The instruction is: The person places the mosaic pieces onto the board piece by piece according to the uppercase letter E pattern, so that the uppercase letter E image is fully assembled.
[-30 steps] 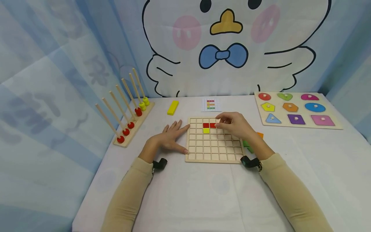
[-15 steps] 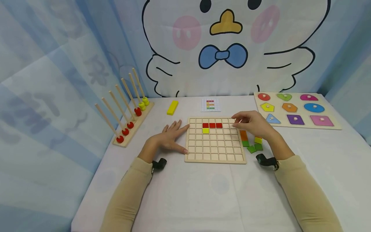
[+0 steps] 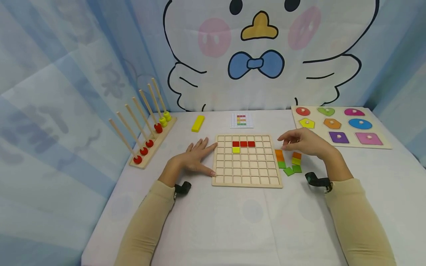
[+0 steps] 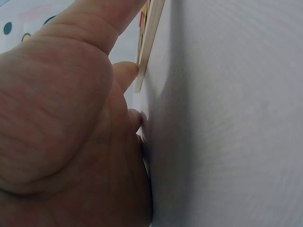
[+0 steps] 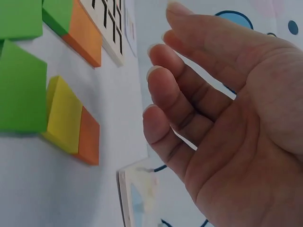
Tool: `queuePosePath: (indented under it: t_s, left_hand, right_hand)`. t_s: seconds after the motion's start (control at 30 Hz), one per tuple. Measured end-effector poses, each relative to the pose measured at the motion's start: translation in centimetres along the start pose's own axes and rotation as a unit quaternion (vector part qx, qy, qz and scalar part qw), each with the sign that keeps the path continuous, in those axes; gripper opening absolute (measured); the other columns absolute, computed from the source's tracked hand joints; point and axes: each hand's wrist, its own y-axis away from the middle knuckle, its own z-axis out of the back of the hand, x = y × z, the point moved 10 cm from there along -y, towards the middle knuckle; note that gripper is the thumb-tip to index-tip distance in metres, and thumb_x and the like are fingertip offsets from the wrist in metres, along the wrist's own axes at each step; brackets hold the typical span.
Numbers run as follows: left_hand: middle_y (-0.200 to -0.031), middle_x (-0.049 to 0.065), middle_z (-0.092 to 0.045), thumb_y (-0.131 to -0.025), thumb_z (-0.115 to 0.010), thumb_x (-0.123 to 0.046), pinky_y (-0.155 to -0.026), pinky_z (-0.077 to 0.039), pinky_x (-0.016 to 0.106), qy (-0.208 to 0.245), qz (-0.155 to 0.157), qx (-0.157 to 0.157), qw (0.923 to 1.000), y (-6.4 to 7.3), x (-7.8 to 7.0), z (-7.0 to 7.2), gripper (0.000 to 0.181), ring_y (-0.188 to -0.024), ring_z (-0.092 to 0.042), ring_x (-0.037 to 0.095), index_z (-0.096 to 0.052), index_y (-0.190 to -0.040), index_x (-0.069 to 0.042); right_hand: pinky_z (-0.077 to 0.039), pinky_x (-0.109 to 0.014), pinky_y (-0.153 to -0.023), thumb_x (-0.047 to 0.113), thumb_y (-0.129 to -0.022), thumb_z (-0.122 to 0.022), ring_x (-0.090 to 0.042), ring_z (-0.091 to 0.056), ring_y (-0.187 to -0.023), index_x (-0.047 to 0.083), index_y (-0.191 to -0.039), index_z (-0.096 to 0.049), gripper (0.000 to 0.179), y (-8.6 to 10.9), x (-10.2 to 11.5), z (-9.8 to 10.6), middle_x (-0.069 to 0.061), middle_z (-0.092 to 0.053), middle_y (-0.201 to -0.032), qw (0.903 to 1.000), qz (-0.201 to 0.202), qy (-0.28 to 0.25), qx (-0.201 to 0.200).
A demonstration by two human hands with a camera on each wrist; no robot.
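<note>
A wooden grid board lies on the table, with a row of three red square tiles and a yellow tile below the leftmost one. My left hand rests spread on the table, its thumb and index fingertip touching the board's left edge; the left wrist view shows the palm beside that edge. To the board's right, my right hand hovers with loosely bent fingers and nothing in them. Below it lie orange tiles, a yellow tile and several green tiles.
A peg stand with red and yellow beads stands at the left. Near the back lie a yellow block and a small pattern card. A shape puzzle board occupies the back right.
My right hand let go of the third red tile on the board and moved right, over the loose tiles. The left hand has stayed in place.
</note>
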Motion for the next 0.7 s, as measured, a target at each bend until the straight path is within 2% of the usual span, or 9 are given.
queuePosePath:
  t_s: [0.23, 0.4, 0.7]
  left_hand:
    - [-0.175, 0.009, 0.017, -0.079, -0.078, -0.071, -0.128, 0.011, 0.058, -0.001, -0.002, -0.001, 1.0000, 0.0, -0.1, 0.0, 0.122, -0.161, 0.020, 0.030, -0.004, -0.169, -0.034]
    - [-0.175, 0.009, 0.017, -0.079, -0.077, -0.072, -0.128, 0.011, 0.058, 0.000, -0.002, 0.000, 1.0000, -0.1, 0.0, -0.1, 0.122, -0.161, 0.020, 0.030, -0.003, -0.169, -0.034]
    - [-0.175, 0.009, 0.017, -0.079, -0.077, -0.071, -0.128, 0.011, 0.058, -0.002, -0.001, 0.000, 1.0000, 0.0, -0.1, 0.0, 0.122, -0.161, 0.020, 0.030, -0.003, -0.169, -0.034]
  right_hand:
    - [-0.050, -0.029, -0.083, 0.017, -0.096, -0.076, -0.024, -0.059, -0.098, 0.008, -0.126, -0.074, 0.032, 1.1, -1.8, 0.7, -0.007, -0.070, -0.097, 0.9991, -0.027, 0.005, 0.032]
    - [-0.047, -0.032, -0.082, 0.018, -0.094, -0.078, -0.023, -0.056, -0.097, 0.009, -0.122, -0.076, 0.029, 1.5, -2.9, 0.8, -0.007, -0.067, -0.094, 0.9979, -0.042, 0.005, 0.048]
    - [-0.044, -0.031, -0.077, 0.017, -0.086, -0.085, -0.024, -0.053, -0.097, 0.014, -0.115, -0.080, 0.029, 2.0, -5.0, 0.5, -0.006, -0.063, -0.095, 0.9944, -0.073, 0.018, 0.074]
